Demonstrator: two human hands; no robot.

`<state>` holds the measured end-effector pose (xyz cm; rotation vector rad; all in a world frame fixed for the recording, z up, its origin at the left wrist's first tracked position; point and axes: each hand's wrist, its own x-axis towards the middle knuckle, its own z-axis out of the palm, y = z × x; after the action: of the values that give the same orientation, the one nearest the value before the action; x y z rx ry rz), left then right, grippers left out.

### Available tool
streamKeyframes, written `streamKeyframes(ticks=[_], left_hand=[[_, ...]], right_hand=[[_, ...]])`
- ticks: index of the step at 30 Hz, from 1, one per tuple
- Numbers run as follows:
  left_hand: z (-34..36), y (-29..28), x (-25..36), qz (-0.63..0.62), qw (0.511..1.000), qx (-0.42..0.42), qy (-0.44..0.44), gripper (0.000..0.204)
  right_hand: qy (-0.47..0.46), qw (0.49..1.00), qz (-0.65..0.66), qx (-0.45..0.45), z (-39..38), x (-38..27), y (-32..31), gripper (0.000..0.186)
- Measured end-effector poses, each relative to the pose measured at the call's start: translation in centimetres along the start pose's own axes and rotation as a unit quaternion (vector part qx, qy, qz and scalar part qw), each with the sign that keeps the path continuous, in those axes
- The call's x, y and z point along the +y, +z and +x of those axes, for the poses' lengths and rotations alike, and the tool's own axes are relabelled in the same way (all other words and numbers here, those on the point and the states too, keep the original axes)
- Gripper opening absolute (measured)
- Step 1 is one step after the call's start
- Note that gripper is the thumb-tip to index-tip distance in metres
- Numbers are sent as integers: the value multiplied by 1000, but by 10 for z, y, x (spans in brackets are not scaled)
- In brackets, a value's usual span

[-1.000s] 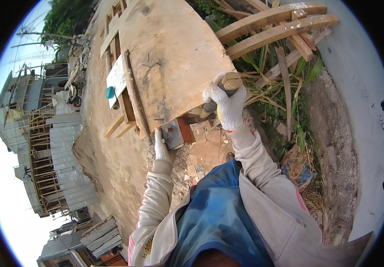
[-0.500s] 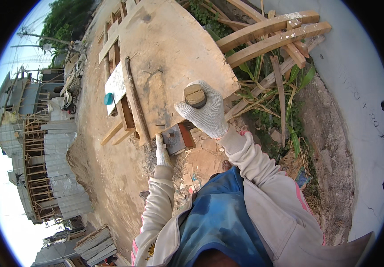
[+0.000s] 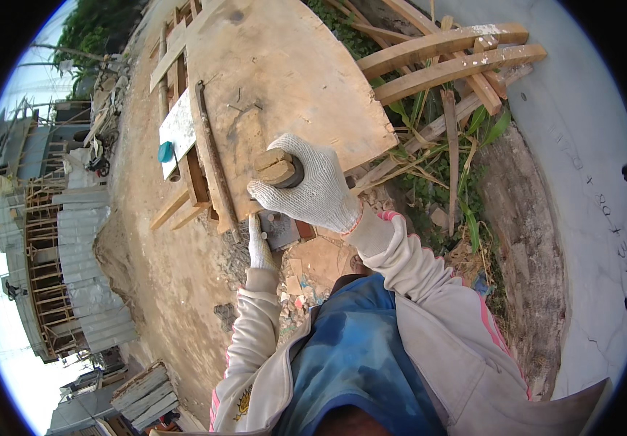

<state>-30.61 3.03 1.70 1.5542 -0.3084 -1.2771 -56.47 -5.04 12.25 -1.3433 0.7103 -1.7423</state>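
My right hand [image 3: 317, 185], in a white knit glove, is closed around a short wooden block with a dark band [image 3: 276, 167] and a split top. It is over the near part of a large, worn wooden board [image 3: 299, 80]. My left hand [image 3: 258, 251], gloved too, is upright at the board's near edge, beside a grey metal piece [image 3: 281, 231] with a reddish-brown side. Most of its fingers are hidden, so its grip does not show. Several bent nails [image 3: 244, 107] lie on the board. Along its left side runs a dark, narrow rod [image 3: 215, 156].
A white panel [image 3: 177, 131] with a teal round object [image 3: 166, 151] lies left of the board. Timber beams [image 3: 459, 65] cross at the far right above green plants [image 3: 499, 127], near a pale wall [image 3: 589, 218]. Rubble [image 3: 302, 283] covers ground by my feet. Sheds [image 3: 74, 247] stand far left.
My right hand has moved left and slightly nearer with the banded wooden block, which now tilts more. My left hand stays at the board's edge; the view has shifted slightly.
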Motion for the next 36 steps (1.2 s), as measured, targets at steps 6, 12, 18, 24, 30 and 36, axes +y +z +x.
streamKeyframes(ticks=[6, 12, 18, 24, 30, 36], left_hand=[[4, -9, -3, 15, 1000, -14, 0, 57], [7, -14, -4, -32, 999, -28, -2, 54], [5, -9, -5, -32, 999, -22, -4, 57], [0, -3, -2, -13, 999, -29, -15, 57], [10, -7, -1, 16, 999, -37, -35, 53], [23, -15, -11, 36, 999, -5, -6, 53]], right_hand=[[104, 957, 219, 162, -19, 21, -43, 20], [135, 924, 308, 183, -24, 30, -47, 22], [148, 964, 183, 126, -21, 29, -38, 27], [147, 965, 212, 52, -13, 19, -50, 26], [140, 975, 150, 82, -12, 7, -38, 21], [58, 997, 22, 45, 2, -9, -17, 26]])
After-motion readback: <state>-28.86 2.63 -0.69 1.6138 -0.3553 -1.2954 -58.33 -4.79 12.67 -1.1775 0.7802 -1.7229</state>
